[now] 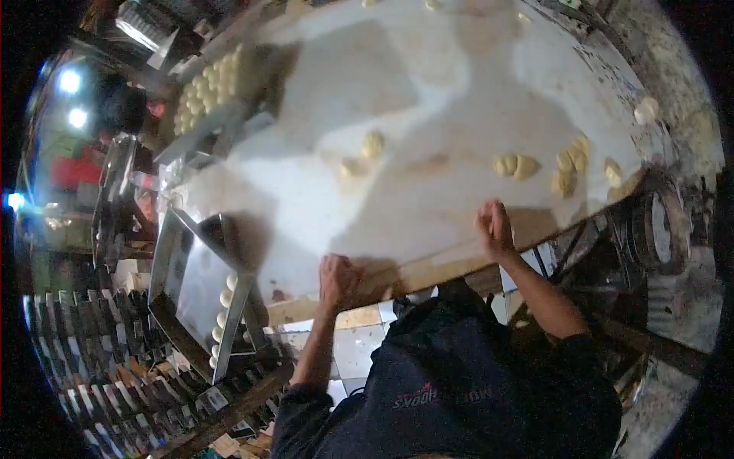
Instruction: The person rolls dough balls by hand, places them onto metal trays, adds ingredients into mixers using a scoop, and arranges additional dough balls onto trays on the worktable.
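Note:
Near the front edge of the white table (413, 222), my left hand (339, 281) is closed, its fingers curled downward over the surface. My right hand (494, 227) is also closed, farther right and slightly farther from my body. Whatever either palm may hold is hidden. Beyond the gap between my hands lie two pale dough pieces (372, 145). A pair of dough lumps (516, 166) sits just beyond my right hand, with a larger dough cluster (569, 164) to its right. Both hands are apart from these pieces.
At left, a metal tray (195, 275) holds a row of round dough balls (222, 317). Behind it, another tray (202, 138) carries several dough balls (210, 88). Stacked dark trays (99, 359) stand low at left. One more dough piece (613, 173) lies near the right edge.

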`<action>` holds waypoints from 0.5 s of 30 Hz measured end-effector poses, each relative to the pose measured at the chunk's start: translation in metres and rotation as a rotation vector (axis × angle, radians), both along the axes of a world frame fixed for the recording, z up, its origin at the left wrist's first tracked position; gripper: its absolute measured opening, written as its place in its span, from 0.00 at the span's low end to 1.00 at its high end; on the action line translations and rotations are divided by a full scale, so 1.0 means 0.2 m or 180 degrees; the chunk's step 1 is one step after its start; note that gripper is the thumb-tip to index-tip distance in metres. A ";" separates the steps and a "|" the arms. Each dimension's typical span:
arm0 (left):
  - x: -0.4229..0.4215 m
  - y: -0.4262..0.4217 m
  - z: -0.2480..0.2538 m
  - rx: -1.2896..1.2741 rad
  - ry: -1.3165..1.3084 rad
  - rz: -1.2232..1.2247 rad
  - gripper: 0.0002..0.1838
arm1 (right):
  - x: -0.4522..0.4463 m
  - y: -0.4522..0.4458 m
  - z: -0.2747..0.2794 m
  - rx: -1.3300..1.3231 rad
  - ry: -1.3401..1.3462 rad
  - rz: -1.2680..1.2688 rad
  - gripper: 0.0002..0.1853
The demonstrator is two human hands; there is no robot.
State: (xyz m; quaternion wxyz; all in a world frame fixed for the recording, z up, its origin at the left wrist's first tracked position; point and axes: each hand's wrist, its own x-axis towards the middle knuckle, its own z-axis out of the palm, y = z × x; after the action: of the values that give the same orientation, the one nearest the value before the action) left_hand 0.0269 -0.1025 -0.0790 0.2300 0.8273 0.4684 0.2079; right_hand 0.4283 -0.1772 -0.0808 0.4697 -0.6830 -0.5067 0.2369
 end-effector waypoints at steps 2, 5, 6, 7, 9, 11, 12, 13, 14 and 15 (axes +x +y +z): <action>-0.04 0.14 0.00 0.1206 0.0562 -0.0238 0.19 | 0.19 0.04 -0.02 0.0054 -0.1607 0.0917 0.13; 0.21 0.38 0.14 0.0891 0.0240 0.0447 0.17 | 0.26 0.24 0.09 0.0285 -0.2098 0.0938 0.14; 0.34 0.45 0.14 0.0984 0.0019 0.0676 0.15 | 0.22 0.34 0.07 0.0314 -0.2085 0.0982 0.14; 0.48 0.48 0.17 0.0477 -0.0255 0.0823 0.15 | 0.15 0.43 0.06 0.0302 -0.1888 0.0798 0.14; 0.64 0.43 0.06 -0.0565 -0.0980 0.0934 0.14 | -0.04 0.50 0.07 0.0162 -0.1589 0.0904 0.14; 0.70 0.28 -0.06 -0.0842 -0.1289 0.0797 0.11 | -0.11 0.38 0.07 0.0110 -0.1528 0.1228 0.14; 0.70 0.17 -0.03 -0.0622 -0.1099 0.0696 0.09 | -0.11 0.26 0.05 0.0209 -0.1595 0.1579 0.14; 0.66 0.08 0.01 0.0000 -0.0399 0.0252 0.10 | -0.10 0.14 0.01 0.0299 -0.1655 0.1927 0.14; 0.59 0.02 0.04 0.0596 0.0316 -0.0188 0.11 | -0.06 0.10 -0.02 0.0380 -0.1708 0.2279 0.14; 0.46 0.02 0.00 0.0721 0.0560 -0.0354 0.12 | 0.03 0.11 -0.02 0.0609 -0.1994 0.2192 0.13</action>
State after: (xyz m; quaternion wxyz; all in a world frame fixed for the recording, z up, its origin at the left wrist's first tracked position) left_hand 0.1190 -0.0992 -0.0783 0.1044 0.8877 0.4137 0.1731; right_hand 0.4343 -0.1547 -0.0844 0.2492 -0.4676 -0.8404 0.1138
